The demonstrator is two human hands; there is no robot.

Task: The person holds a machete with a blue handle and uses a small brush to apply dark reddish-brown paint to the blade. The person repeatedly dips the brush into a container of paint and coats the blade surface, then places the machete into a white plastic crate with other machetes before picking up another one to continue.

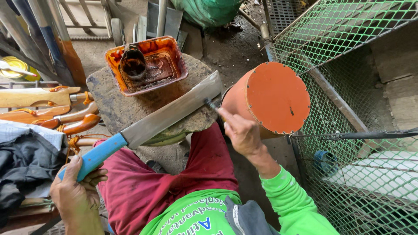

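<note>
My left hand (77, 191) grips the blue handle (96, 156) of a large machete, low at the left. Its long grey blade (174, 111) lies flat across a round stone block (126, 106) in front of my knees. Near the blade's tip, my right hand (241, 130) pinches a small dark tool (210, 103) that touches the steel. I sit with red shorts and a bright green long-sleeved shirt.
An orange tub (172, 54) with dark liquid and a small cup (133, 64) sits on the block's far side. An orange cylinder (272, 98) stands at right, against green wire mesh (344, 39). Wooden sheaths and handles (52, 109) lie at left, with dark cloth (26, 161).
</note>
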